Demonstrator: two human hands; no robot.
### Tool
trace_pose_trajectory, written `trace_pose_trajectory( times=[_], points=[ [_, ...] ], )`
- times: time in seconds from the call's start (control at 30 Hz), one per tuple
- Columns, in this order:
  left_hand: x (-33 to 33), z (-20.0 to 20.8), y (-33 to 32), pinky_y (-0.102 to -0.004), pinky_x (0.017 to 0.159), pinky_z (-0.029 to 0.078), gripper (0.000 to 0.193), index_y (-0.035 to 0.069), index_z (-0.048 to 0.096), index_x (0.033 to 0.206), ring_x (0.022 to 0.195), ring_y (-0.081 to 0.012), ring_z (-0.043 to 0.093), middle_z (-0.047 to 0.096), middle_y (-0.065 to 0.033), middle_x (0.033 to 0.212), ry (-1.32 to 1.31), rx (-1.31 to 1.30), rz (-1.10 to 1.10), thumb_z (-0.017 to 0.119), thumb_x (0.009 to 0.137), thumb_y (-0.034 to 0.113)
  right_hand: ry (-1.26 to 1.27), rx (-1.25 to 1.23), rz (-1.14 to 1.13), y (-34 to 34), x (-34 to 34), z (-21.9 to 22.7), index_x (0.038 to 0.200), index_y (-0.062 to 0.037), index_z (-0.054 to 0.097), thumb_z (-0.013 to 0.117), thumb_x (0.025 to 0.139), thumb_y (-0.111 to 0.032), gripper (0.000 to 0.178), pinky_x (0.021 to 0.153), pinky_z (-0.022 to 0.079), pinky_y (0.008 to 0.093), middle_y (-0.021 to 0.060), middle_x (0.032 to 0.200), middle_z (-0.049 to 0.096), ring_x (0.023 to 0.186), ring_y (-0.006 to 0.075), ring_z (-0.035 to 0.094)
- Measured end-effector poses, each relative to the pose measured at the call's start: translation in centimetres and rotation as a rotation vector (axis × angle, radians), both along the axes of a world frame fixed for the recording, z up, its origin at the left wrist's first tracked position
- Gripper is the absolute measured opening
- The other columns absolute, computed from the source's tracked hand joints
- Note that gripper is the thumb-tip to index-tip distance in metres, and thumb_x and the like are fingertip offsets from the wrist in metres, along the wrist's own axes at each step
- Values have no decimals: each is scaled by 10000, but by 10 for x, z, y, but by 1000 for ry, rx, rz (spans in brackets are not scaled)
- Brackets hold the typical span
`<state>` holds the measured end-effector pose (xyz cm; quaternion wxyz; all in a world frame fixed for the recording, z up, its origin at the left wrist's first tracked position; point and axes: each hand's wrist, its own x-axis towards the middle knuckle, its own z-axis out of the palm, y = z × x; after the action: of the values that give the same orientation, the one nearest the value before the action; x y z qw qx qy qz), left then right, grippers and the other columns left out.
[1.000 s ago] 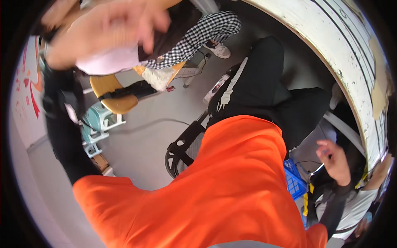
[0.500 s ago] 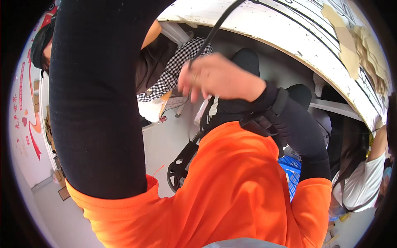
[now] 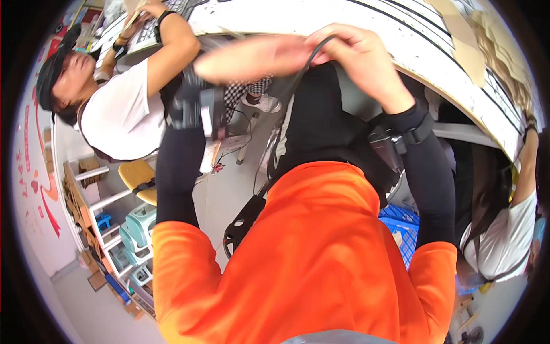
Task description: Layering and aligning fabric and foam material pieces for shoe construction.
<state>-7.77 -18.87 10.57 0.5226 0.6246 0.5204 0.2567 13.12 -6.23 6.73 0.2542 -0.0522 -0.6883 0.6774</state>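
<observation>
My right hand (image 3: 369, 66) is closed at the table's near edge, its thumb and fingers pinching a thin black cable (image 3: 314, 53). From there the cable bends down toward my lap; its lower run is blurred. My left hand (image 3: 252, 59) is stretched toward the right hand, its fingertips close to the cable. Motion smears it, so I cannot tell how its fingers are set or whether they touch the cable. Dark box-like devices are strapped at both wrists, the left device (image 3: 213, 112) blurred and the right device (image 3: 385, 148) sharper.
Ahead curves the white, marked tabletop (image 3: 252, 18), with dark rods (image 3: 412, 28) and brown paper or cardboard (image 3: 472, 63) at right. Co-workers sit at left (image 3: 123, 123) and right (image 3: 504, 249). A blue basket (image 3: 401, 226) is by my right side; shelves (image 3: 106, 200) stand at left.
My left arm has come down from its raised position, bringing the left hand into view beside the right. My right hand has moved up and right to the table edge with the cable.
</observation>
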Motion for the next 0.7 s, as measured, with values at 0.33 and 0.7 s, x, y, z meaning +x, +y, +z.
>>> trace_pose_trajectory(
  times=[0.33,0.7],
  points=[
    [-10,-13,-181,-273,719,496,342,-14,680,1065,666,-86,569,530,5,621,8,-534,227,439,1125,221,-344,655,115,-48,63,12,1157,-8,684,713,922,-121,263,770,570,386,153,1041,705,860,296,713],
    [-9,195,-550,-197,520,260,201,19,569,1044,547,-46,308,357,50,711,-389,856,1368,548,1091,214,-1203,307,-353,-61,333,118,1305,30,632,698,922,-38,394,869,533,326,146,1024,736,962,204,704]
  ],
)
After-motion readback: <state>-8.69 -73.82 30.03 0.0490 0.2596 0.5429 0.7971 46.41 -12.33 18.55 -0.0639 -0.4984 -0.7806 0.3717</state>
